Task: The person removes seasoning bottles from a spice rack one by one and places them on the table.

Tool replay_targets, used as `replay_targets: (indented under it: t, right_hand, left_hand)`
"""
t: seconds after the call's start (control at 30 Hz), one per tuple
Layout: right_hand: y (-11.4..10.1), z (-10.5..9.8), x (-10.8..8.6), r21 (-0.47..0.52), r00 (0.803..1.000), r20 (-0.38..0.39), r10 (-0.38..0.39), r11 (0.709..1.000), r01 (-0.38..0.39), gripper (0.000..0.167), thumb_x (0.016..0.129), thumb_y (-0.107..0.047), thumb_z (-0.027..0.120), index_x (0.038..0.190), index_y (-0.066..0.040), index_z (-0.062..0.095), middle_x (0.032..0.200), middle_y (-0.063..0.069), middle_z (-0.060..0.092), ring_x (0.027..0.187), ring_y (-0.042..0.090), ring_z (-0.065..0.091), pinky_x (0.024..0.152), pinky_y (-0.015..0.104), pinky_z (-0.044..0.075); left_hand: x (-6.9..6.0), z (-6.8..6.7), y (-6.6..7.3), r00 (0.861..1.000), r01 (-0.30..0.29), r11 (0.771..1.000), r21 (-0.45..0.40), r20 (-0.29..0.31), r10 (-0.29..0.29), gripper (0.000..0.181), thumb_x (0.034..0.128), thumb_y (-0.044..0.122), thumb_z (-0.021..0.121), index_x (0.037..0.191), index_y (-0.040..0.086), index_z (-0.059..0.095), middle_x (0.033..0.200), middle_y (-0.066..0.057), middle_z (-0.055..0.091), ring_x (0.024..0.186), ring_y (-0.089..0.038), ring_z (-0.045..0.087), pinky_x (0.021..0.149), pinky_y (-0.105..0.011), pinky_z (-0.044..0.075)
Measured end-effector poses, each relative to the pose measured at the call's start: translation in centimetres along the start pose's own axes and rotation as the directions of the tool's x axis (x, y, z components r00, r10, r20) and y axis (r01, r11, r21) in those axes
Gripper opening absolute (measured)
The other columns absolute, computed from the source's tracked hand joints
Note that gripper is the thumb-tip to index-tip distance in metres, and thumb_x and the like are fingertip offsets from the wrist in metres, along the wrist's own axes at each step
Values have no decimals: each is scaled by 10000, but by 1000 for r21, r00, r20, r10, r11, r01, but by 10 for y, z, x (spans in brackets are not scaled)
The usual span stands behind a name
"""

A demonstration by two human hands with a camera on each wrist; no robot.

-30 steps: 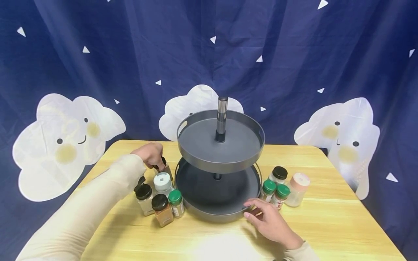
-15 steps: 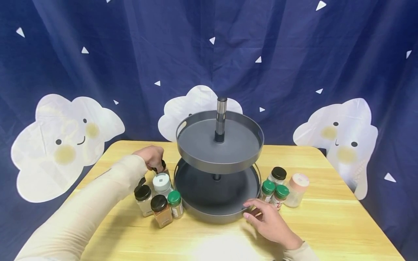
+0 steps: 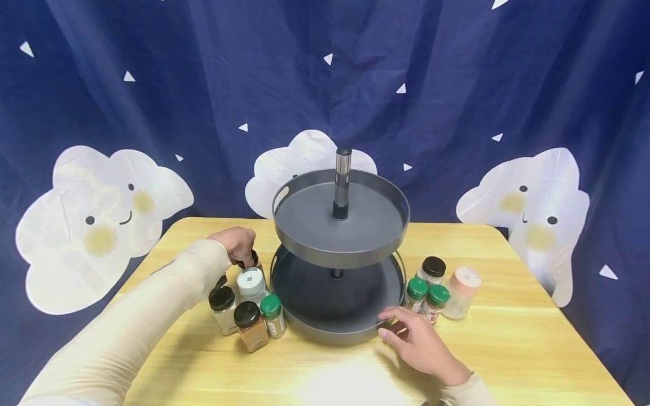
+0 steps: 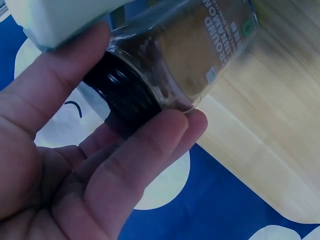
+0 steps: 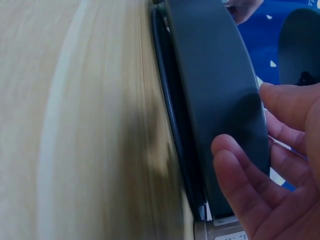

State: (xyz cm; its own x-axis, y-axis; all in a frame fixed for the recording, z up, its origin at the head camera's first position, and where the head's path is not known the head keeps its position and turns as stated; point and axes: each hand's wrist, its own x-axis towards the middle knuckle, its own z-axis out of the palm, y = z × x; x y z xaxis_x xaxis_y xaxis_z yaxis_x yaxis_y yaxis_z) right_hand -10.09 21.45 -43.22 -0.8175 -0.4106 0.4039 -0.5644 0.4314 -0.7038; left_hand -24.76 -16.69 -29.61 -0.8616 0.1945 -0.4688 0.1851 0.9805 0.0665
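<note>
In the left wrist view my left hand (image 4: 100, 165) grips a square clear jar (image 4: 190, 55) of brown powder by its black lid (image 4: 125, 90). Its label reads ground cinnamon. From the head view, that same left hand (image 3: 236, 245) hides most of the jar, behind the white-lidded jar (image 3: 251, 285). A dark grey two-tier round tray (image 3: 340, 338) stands mid-table. At its lower tier's front-right edge, my right hand (image 3: 418, 344) holds the rim. Up close in the right wrist view, the digits of this right hand (image 5: 285, 170) lie on both sides of the tray wall (image 5: 215, 90).
Left of the tray stand black-lidded jars (image 3: 251, 327) and a green-lidded jar (image 3: 273, 316). On its right are green-capped jars (image 3: 437, 301), a black-capped jar (image 3: 431, 270) and a pink-lidded container (image 3: 461, 293). A blue curtain (image 3: 213, 84) hangs behind the wooden table (image 3: 518, 338).
The head view has shifted slightly. Between the earlier frames and now, my left hand stays at the cinnamon jar and my right hand at the tray rim, with hardly any motion.
</note>
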Motion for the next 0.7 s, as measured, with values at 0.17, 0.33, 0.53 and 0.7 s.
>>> replay_targets:
  t: [0.17, 0.33, 0.53, 0.7]
  right_hand:
    - [0, 0, 0, -3, 1000, 0, -7, 1000, 7, 179, 906, -104, 687, 1065, -28, 656, 1096, 123, 662, 757, 50, 644, 604, 231, 566]
    - [-1, -1, 1, -6, 1000, -5, -12, 1000, 12, 176, 899, -95, 692, 1057, -26, 658, 1097, 133, 661, 751, 51, 645, 600, 230, 566]
    - [-2, -1, 1, 3, 1000, -4, -10, 1000, 10, 174, 899, -90, 690, 1056, -22, 658, 1102, 142, 658, 751, 54, 647, 598, 233, 567]
    - [-3, -1, 0, 12, 1000, 3, -2, 1000, 2, 174, 902, -86, 687, 1056, -11, 657, 1102, 151, 657, 757, 49, 649, 601, 234, 568]
  left_hand:
    - [-2, 0, 0, 1000, 0, 1000, -18, -19, 0, 269, 750, 152, 767, 590, 106, 556, 558, 18, 499, 491, -104, 448, 456, -184, 367]
    - [-3, -1, 0, 999, -5, 997, -77, -40, 2, 270, 768, 232, 797, 695, 63, 599, 674, -13, 547, 595, -145, 482, 511, -224, 424]
    - [-5, -5, 0, 998, 8, 995, -100, -58, -14, 482, 805, 318, 781, 1047, -59, 601, 922, -106, 605, 794, -235, 584, 656, -321, 553]
    - [-14, -9, -5, 983, -47, 997, -60, -179, 36, 595, 838, 382, 741, 1179, -73, 564, 1164, -237, 585, 1109, -413, 526, 881, -461, 498]
